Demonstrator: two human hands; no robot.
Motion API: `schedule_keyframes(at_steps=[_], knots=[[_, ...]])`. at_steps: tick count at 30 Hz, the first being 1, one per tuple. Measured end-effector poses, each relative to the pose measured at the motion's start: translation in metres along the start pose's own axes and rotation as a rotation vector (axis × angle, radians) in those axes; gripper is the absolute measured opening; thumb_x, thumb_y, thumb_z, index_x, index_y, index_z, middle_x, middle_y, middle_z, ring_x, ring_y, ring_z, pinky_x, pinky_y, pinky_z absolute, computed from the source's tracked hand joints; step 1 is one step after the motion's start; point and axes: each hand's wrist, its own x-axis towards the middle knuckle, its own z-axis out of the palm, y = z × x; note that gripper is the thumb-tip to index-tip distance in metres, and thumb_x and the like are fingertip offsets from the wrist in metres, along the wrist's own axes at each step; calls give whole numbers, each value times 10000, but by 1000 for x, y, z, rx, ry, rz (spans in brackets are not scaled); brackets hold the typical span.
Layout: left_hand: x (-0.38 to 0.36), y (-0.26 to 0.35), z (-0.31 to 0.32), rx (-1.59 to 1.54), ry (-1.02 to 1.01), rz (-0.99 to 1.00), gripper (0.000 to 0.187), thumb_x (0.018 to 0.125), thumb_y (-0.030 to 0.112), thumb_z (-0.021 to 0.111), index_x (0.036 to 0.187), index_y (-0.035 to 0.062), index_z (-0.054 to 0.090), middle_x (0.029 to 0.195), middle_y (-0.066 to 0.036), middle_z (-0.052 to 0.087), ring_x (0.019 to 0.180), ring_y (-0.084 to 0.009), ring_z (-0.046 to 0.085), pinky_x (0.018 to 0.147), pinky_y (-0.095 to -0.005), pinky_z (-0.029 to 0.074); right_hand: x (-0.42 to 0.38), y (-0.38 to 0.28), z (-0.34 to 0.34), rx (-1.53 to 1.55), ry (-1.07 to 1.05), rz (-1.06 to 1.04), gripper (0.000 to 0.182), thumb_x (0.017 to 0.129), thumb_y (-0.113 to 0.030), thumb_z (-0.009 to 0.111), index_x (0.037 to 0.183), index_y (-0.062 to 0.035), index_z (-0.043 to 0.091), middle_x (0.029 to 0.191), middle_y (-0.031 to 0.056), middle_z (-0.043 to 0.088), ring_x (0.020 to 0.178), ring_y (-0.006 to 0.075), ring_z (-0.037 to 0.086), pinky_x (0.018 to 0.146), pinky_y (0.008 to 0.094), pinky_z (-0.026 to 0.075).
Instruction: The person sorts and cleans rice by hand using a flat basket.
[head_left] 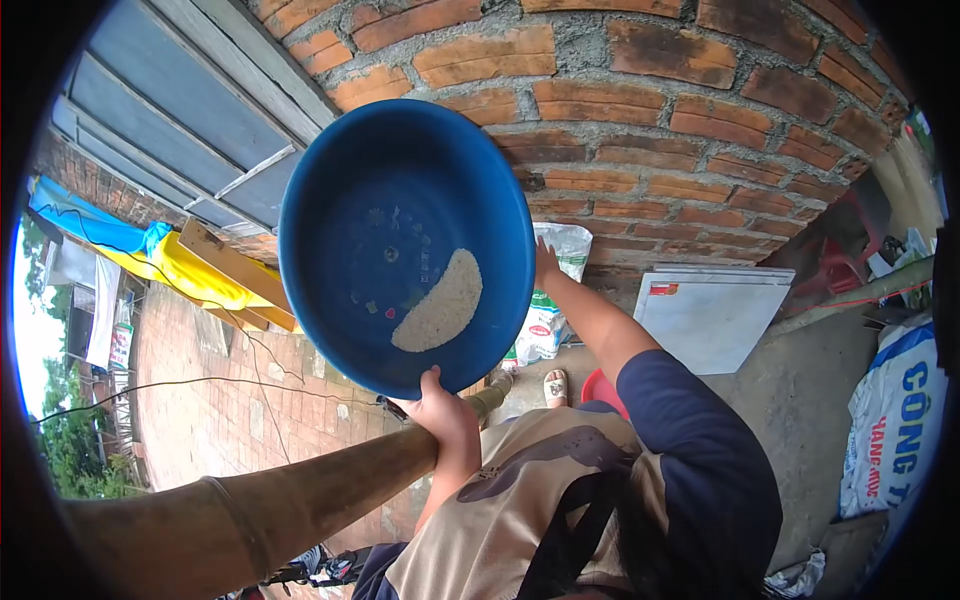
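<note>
A large round blue plastic basin (340, 260) is tilted so that I look into it. Pale grains that look like rice (442, 305) lie in a crescent along its lower right inside. My left hand (445, 412) grips the near rim, thumb over the edge and the other fingers hidden beneath. On the right side, my right hand (545, 265) holds the outer wall; most of its fingers are out of sight behind the basin. A thick bamboo pole (330, 480) runs close to my left wrist. Below the right hand stands a printed plastic sack (545, 325).
A brick wall (690, 120) rises just beyond the basin. White panels (705, 315) lean against it. A red plastic item (603, 390) is partly hidden by my body. At far right is a white sack (890, 420) with blue lettering. Wires cross the paved ground (200, 400).
</note>
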Motion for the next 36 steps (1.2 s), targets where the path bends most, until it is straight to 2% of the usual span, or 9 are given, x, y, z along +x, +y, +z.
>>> schedule_keyframes(at_steps=[2,4,5,8,14,17,31,34,36], knots=[[0,0,-3,32,-12,-28,483,716,-95,467,1179,33,416,1154,-95,484,1045,-210,484,905,-316,391,3,8,11,-258,-24,-8,520,838,-474,515,1228,-130,544,1384,109,400,1318,344,273,982,555,304],[1,0,-5,47,-5,-26,465,715,-88,471,1162,35,428,1150,-92,488,1047,-208,484,911,-318,385,0,8,-2,-296,-277,144,462,857,-452,484,1191,-145,573,1251,97,520,1190,294,415,964,539,287],[0,3,-3,63,-13,-32,470,708,-91,474,1159,37,434,1145,-91,493,1044,-208,485,912,-317,385,-7,11,-1,-285,-271,119,402,868,-420,464,1127,-152,612,1094,72,599,1073,258,474,935,516,300],[-1,1,-2,51,-23,-53,483,693,-100,476,1156,38,440,1134,-90,501,1035,-208,490,914,-314,383,-34,23,15,-259,-46,-54,361,869,-390,461,1063,-143,637,1015,64,625,1056,263,484,931,517,310],[2,-3,-6,51,-62,-16,489,670,-121,471,1139,16,452,1094,-89,521,1004,-203,506,895,-304,398,-93,40,10,-212,-62,-294,165,818,-219,572,886,-122,687,904,82,645,1018,270,527,938,430,350],[1,-1,-4,62,-70,19,411,679,-117,481,1078,-24,506,1036,-87,560,943,-198,545,867,-297,420,-126,36,-39,-184,-344,-430,144,767,-142,545,785,-70,669,744,137,650,758,307,627,723,416,483],[18,-20,40,-71,-292,-57,310,683,-123,494,968,-15,554,924,-68,583,817,-153,571,729,-261,466,-195,47,-142,-207,-300,-578,99,764,-147,563,768,-71,626,778,111,619,789,305,624,650,416,487],[19,-19,42,-83,-291,-69,312,676,-129,492,958,-12,557,903,-63,582,810,-160,573,733,-263,467,-204,47,-138,-154,-396,-437,117,760,-112,555,849,-57,608,879,98,603,835,297,615,668,412,490],[17,-19,44,-91,-288,-57,312,671,-132,492,951,-12,558,898,-60,580,807,-162,573,733,-263,466,-206,49,-127,-65,-264,-559,246,739,-29,527,964,-71,615,983,81,623,829,291,633,667,397,513]])
